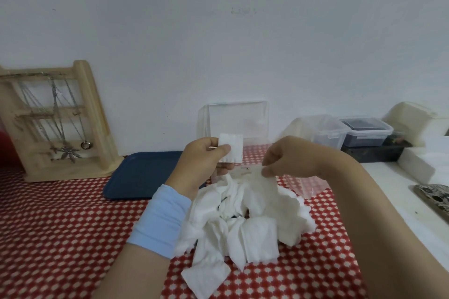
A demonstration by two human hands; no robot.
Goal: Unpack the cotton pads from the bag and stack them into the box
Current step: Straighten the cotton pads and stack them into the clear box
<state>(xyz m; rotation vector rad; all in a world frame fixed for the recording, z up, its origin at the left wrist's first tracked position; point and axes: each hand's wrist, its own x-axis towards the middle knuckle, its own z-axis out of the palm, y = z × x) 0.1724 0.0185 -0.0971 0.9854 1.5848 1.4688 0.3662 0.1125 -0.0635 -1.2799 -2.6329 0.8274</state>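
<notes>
Here we hold a single square cotton pad up in our left hand, its lower left corner pinched between the thumb and the curled fingers. Our right hand, at three o'clock from the left, pinches the top edge of the thin, cloudy bag between thumb and forefinger, and the bag hangs down from that pinch. Below both hands, at six o'clock, a loose heap of pads lies on the desk, which has a red cloth with pale dots, and several pads spill toward us. The clear box stands just behind the hands at twelve o'clock from the heap, with its lid upright against the wall. We cannot tell whether any pads lie inside it.

A pale blue wristband wraps our left wrist. At nine o'clock from the box lies a dark blue tray. Farther out at nine o'clock a wooden stand carries hanging chains. At two o'clock from the heap, lidded plastic tubs sit by the wall, and a phone shows at the three o'clock edge.
</notes>
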